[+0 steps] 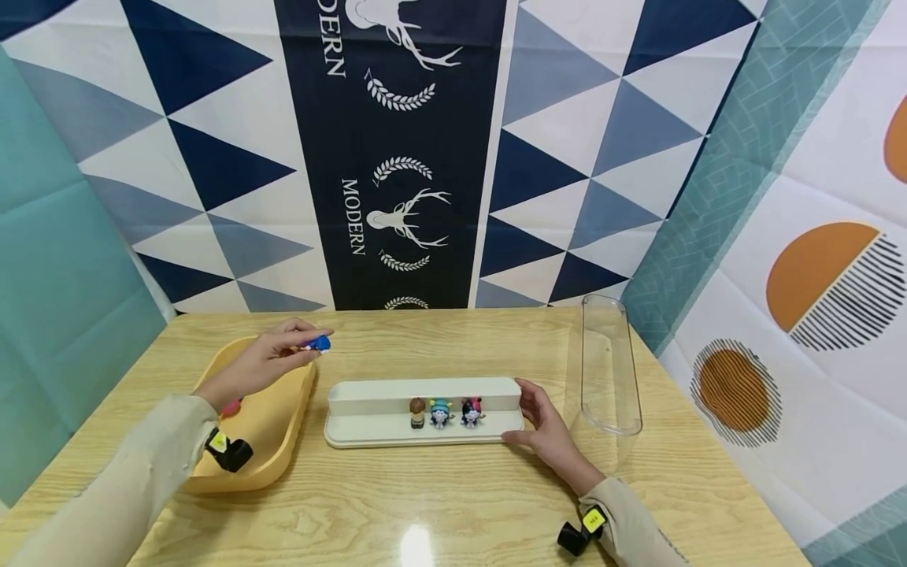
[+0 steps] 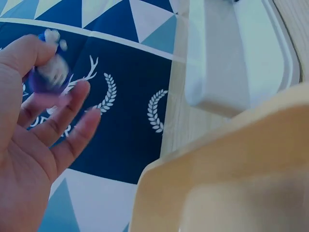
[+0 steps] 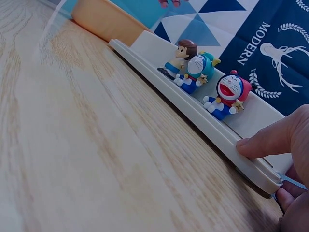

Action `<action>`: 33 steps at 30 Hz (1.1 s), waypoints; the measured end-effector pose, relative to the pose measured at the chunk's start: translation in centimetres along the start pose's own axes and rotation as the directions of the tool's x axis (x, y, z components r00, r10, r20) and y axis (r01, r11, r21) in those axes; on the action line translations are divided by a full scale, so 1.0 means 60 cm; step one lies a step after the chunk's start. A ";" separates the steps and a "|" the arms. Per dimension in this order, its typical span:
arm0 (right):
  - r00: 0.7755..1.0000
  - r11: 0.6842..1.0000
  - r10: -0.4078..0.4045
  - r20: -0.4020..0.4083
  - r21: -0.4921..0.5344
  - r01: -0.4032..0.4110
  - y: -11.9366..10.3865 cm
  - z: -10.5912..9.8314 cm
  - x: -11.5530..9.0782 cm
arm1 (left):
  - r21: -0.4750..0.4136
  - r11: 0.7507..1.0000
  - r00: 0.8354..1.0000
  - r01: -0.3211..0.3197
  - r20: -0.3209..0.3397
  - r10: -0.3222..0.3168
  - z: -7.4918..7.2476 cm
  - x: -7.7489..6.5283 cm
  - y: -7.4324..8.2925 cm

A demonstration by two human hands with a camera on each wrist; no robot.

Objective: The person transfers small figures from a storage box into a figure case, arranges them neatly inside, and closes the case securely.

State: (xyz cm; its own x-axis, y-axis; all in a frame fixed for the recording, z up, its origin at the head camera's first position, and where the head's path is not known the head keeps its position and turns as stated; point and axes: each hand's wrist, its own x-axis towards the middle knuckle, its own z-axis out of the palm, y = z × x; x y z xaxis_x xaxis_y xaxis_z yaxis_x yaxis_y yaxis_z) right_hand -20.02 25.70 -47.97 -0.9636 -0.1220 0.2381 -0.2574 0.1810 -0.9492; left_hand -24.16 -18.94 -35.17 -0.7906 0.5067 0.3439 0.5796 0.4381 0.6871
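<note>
My left hand point(image 1: 264, 362) is raised over the far rim of the yellow bin and pinches a small blue figurine point(image 1: 320, 344) between thumb and fingers. In the left wrist view this figurine point(image 2: 52, 72) is blurred and partly covered by the thumb. With my right hand point(image 1: 551, 435) I grip the right end of a white stepped display stand point(image 1: 368, 433), the thumb point(image 3: 248, 146) on its front edge. On its lower step sit a brown-haired figurine point(image 1: 417, 413), a cat figurine in a teal hat point(image 1: 440, 414) and one in a red-and-black hat point(image 1: 471, 413).
The yellow bin point(image 1: 305, 409) stands at the left, with a red-pink item point(image 1: 231, 408) inside, partly behind the left forearm. A clear plastic cover point(image 1: 611, 370) lies on the wooden table point(image 1: 368, 512) at the right. Patterned cloth point(image 1: 397, 236) hangs behind the table.
</note>
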 end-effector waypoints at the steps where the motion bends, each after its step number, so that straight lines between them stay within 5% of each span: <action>1: 1.000 1.000 -0.001 0.002 0.002 0.001 0.000 0.000 0.000 | -0.009 1.000 1.000 0.008 0.002 -0.008 0.002 0.000 0.000; 6: 1.000 1.000 0.008 0.011 0.012 -0.008 0.001 0.001 0.002 | -0.138 0.988 0.997 0.075 -0.013 -0.078 0.017 0.006 -0.003; 14: 1.000 1.000 -0.006 0.010 -0.002 0.006 0.001 0.002 0.004 | -0.302 0.953 0.992 -0.013 -0.123 -0.025 0.039 0.015 0.004; 26: 1.000 1.000 0.009 0.000 0.007 -0.009 0.004 0.001 0.001 | -0.252 0.960 0.978 0.120 -0.136 -0.158 0.065 0.014 0.005; 33: 1.000 1.000 -0.001 -0.001 0.003 0.001 0.001 0.000 0.000 | -0.222 0.975 0.991 0.019 -0.125 -0.048 0.088 0.020 -0.002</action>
State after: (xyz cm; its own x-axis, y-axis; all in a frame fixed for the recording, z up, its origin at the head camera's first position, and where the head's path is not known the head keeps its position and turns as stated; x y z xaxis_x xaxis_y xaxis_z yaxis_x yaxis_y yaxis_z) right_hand -20.01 25.68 -48.02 -0.9633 -0.1211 0.2396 -0.2585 0.1782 -0.9494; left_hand -24.15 -14.48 -38.21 -0.8359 0.3885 0.3877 0.5059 0.2717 0.8187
